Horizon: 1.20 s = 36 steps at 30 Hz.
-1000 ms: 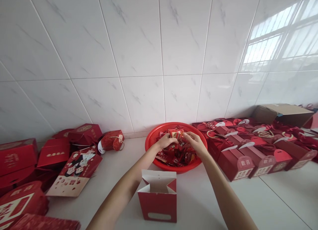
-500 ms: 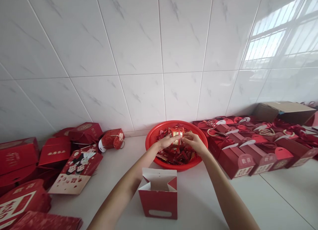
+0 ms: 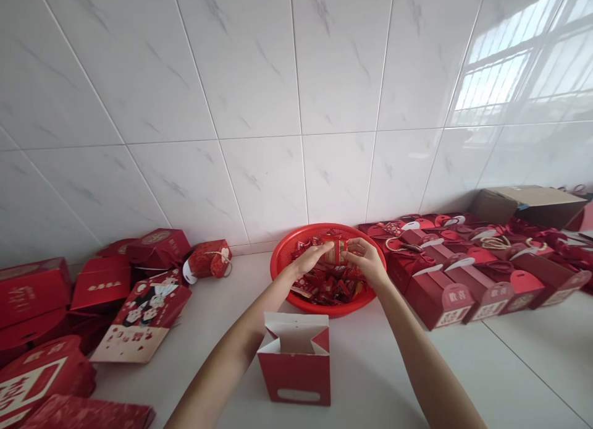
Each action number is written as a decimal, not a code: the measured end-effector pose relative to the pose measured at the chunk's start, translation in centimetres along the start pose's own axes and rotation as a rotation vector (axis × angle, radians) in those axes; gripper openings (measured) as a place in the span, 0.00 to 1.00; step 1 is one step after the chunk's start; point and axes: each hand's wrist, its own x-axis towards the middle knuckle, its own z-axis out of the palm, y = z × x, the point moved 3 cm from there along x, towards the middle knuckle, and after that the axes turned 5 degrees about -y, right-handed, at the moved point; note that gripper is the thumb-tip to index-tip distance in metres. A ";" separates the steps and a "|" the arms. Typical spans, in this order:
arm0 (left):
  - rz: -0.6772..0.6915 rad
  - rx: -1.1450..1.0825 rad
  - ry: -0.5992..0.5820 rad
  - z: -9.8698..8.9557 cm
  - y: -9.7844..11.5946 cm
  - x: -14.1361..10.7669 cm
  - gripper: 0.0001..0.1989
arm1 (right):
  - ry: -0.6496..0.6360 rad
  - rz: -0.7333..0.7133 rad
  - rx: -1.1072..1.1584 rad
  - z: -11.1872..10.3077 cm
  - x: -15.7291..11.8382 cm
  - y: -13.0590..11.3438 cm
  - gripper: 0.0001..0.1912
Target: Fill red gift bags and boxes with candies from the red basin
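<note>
White marbled tiles (image 3: 259,76) back a pale countertop (image 3: 222,330). Left: red gift boxes (image 3: 102,282), loosely grouped. Center: one open-topped carton (image 3: 296,372) stands upright before a red basket (image 3: 338,311) of wrapped pieces (image 3: 331,288). Left hand (image 3: 310,261): thumb and fingers closed on a red-and-gold packet (image 3: 338,251) over the basket. Right hand (image 3: 367,262): fingers half curled at the packet's right edge; grip cannot be determined. Right: maroon boxes (image 3: 438,298) in rows.

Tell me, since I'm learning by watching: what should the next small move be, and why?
Perhaps bring the packet to the open red box: the left hand seems to pinch it over the basket, the right hand is close beside it, and that box stands between the forearms.
</note>
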 end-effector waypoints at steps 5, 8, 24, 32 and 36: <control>-0.055 0.027 0.276 -1.8 -1.5 1.1 0.18 | 0.153 -0.105 -0.037 -0.7 0.0 -0.2 0.18; -0.060 0.246 0.397 -2.9 -2.2 1.5 0.17 | 0.143 -0.127 -0.120 -0.8 0.1 0.1 0.16; -0.198 0.838 0.080 -5.1 -4.0 4.4 0.22 | 0.045 -0.028 -0.307 -0.9 1.1 2.2 0.17; -0.266 0.954 -0.021 -4.0 -3.8 4.0 0.19 | 0.091 -0.002 -0.292 -1.0 1.0 2.3 0.14; -0.233 0.949 -0.062 -3.8 -3.4 4.6 0.08 | 0.089 0.016 -0.271 -1.0 0.9 2.1 0.13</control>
